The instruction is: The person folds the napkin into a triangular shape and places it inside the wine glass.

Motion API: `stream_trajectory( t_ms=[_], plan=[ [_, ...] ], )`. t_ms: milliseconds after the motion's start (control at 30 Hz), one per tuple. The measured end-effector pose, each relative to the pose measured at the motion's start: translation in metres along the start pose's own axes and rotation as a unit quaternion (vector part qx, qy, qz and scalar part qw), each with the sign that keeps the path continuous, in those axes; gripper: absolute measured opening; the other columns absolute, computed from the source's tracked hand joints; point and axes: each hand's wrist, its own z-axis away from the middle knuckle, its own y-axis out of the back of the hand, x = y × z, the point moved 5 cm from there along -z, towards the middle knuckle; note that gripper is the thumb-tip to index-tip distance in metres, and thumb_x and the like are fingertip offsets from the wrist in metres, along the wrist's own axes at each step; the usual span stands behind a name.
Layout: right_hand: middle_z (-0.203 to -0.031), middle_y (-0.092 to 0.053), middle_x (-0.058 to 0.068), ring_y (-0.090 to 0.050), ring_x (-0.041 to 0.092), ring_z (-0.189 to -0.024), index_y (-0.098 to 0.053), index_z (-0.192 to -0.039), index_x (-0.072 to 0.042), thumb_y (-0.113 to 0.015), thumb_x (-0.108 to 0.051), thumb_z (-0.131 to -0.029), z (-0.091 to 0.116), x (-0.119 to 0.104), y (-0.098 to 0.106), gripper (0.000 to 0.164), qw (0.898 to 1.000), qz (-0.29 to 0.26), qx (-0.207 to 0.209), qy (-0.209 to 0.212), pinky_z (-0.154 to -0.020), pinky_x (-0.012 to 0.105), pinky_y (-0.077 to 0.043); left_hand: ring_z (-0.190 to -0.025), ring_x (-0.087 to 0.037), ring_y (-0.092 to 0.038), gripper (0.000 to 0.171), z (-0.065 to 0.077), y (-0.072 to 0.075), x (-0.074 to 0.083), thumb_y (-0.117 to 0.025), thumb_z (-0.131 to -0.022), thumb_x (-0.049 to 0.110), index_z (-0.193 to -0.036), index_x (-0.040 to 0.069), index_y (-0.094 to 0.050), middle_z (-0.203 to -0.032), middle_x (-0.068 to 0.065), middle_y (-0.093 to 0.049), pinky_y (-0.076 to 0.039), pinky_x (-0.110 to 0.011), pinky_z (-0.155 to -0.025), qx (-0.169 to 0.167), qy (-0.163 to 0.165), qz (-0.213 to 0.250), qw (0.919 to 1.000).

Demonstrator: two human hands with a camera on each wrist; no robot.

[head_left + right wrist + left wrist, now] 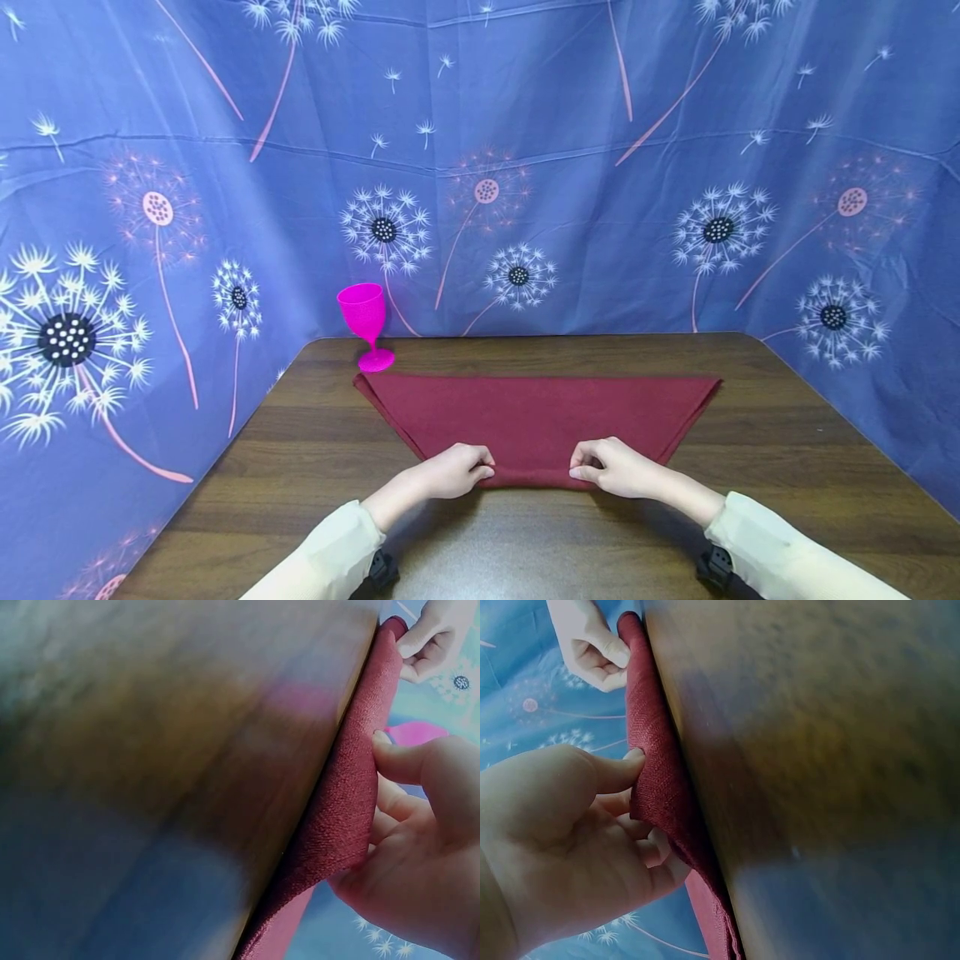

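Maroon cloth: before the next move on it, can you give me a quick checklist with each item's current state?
1. Left hand pinching the near folded edge of the maroon cloth: ok.
2. Right hand pinching the same edge, apart from the other hand: ok.
3. Far edge of the cloth lying straight, without bunching: ok.
4. Pink goblet standing on its base: ok.
5. Goblet base free of the cloth's far left corner: cannot tell; they are very close.
6. Layers inside the fold lined up: cannot tell; they are hidden.
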Motion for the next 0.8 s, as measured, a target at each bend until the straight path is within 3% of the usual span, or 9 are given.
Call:
stream_trajectory(
  t_ms=[267, 500, 700, 800],
  plan=[
    [-0.068, -0.060, -0.010, -0.042, -0.006, -0.061, -0.062, -0.080, -0.014, -0.063, -0.018, -0.088, 0.001, 0.004, 0.001, 0.009, 1.000, -0.003, 0.005, 0.007, -0.055, 0.017, -0.039, -0.077, -0.005, -0.055, 0.004, 0.000, 0.001, -0.004, -0.058, -0.091, 0.008, -0.089, 0.005, -0.058, -0.081, -0.002, -0.065, -0.047, -0.022, -0.071, 0.004, -0.002, 0.026, 0.9996],
    [-0.072, -0.055, -0.013, -0.041, -0.006, -0.064, -0.063, -0.079, -0.017, -0.066, -0.020, -0.086, 0.002, 0.006, 0.001, 0.008, 0.999, 0.018, 0.017, 0.035, -0.057, 0.016, -0.039, -0.083, -0.011, -0.059, 0.005, 0.000, 0.002, -0.007, -0.062, -0.088, 0.010, -0.089, 0.005, -0.061, -0.084, -0.002, -0.065, -0.047, -0.023, -0.078, 0.010, -0.035, -0.014, 0.9993],
    [-0.074, -0.057, -0.013, -0.042, -0.006, -0.065, -0.064, -0.079, -0.018, -0.067, -0.021, -0.085, 0.001, 0.008, 0.001, 0.007, 0.999, 0.023, 0.020, 0.042, -0.059, 0.017, -0.040, -0.077, -0.009, -0.059, 0.008, 0.000, 0.003, -0.011, -0.062, -0.087, 0.004, -0.090, 0.004, -0.054, -0.081, -0.005, -0.066, -0.047, -0.022, -0.072, 0.011, -0.027, 0.042, 0.9987],
    [-0.072, -0.059, -0.013, -0.044, -0.006, -0.066, -0.064, -0.080, -0.016, -0.067, -0.019, -0.085, 0.000, 0.010, 0.001, 0.007, 0.999, 0.015, 0.015, 0.036, -0.060, 0.018, -0.041, -0.075, -0.007, -0.057, 0.010, 0.001, 0.004, -0.010, -0.062, -0.087, 0.002, -0.090, 0.005, -0.052, -0.080, -0.005, -0.065, -0.046, -0.021, -0.070, 0.014, -0.036, 0.046, 0.9982]
  ],
)
